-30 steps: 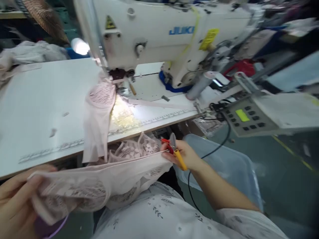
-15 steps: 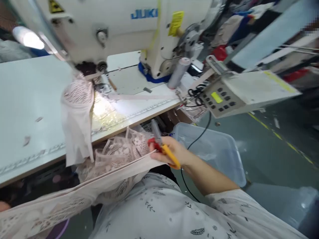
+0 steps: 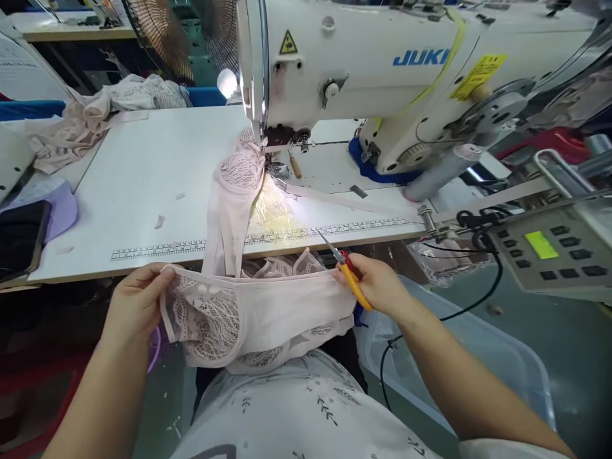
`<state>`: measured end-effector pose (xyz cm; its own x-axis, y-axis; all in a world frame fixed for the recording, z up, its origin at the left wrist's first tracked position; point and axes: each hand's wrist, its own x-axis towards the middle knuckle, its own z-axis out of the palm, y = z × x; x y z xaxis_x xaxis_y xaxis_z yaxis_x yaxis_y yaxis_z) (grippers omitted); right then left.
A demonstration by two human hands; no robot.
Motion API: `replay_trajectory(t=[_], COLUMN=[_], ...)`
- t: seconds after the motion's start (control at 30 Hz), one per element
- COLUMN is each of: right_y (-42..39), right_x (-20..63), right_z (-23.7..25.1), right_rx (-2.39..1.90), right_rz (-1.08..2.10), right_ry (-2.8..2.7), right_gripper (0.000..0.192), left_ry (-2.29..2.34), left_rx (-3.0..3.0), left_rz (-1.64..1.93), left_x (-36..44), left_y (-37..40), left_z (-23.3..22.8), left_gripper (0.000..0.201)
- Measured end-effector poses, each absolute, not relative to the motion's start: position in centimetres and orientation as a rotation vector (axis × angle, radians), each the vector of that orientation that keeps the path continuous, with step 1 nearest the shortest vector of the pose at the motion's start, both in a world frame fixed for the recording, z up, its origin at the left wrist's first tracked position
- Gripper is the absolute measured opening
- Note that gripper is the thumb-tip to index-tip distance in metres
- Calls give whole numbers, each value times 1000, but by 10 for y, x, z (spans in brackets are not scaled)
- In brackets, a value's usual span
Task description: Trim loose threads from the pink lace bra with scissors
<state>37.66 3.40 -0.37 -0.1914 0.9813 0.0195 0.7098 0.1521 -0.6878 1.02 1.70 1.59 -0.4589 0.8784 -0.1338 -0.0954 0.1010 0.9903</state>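
Between my hands a pale pink lace bra (image 3: 282,309) is stretched out above my lap, its upper edge running nearly straight. At its left end, my left hand (image 3: 138,296) pinches the edge between thumb and fingers. My right hand (image 3: 380,287) is closed around orange-and-red-handled scissors (image 3: 354,287) and also grips the bra's right end. The scissor blades point up and left toward the table edge. Another pink bra piece (image 3: 234,185) hangs from under the needle area of the white sewing machine (image 3: 363,70) over the table's front edge.
A white table (image 3: 148,172) with a printed ruler strip supports the machine. A control panel (image 3: 549,248) juts out at right, above a clear plastic bin (image 3: 516,370). A phone (image 3: 21,239) lies at left; more pink garments (image 3: 129,95) are piled behind.
The view has swung left. My left hand, barely visible at the edge before, now shows fully with the bra's end. The bra has gone from slanted to nearly level.
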Motion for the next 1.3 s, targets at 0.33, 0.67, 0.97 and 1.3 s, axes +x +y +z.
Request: replay_trajectory(t=[0.33,0.67,0.97,1.3], right_y=[60,72,60,45], right_x=[283,225,234,244], right_z=[39,22,4,3], right_rx=[-752,-450,-458,-351], right_rz=[1150,1661,914,551], right_ry=[-2347,-2241,-2383,-2506], right_gripper=[13,21,12,11], left_ry=[1506,1540,1481,1400], left_rx=[937,944,801,960], left_rz=[1429,1440,1402,1357], left_x=[9,5,10,-1], left_y=[-5,-10,8,2], left_z=[42,48,36,36], left_gripper=[24,23,21,13])
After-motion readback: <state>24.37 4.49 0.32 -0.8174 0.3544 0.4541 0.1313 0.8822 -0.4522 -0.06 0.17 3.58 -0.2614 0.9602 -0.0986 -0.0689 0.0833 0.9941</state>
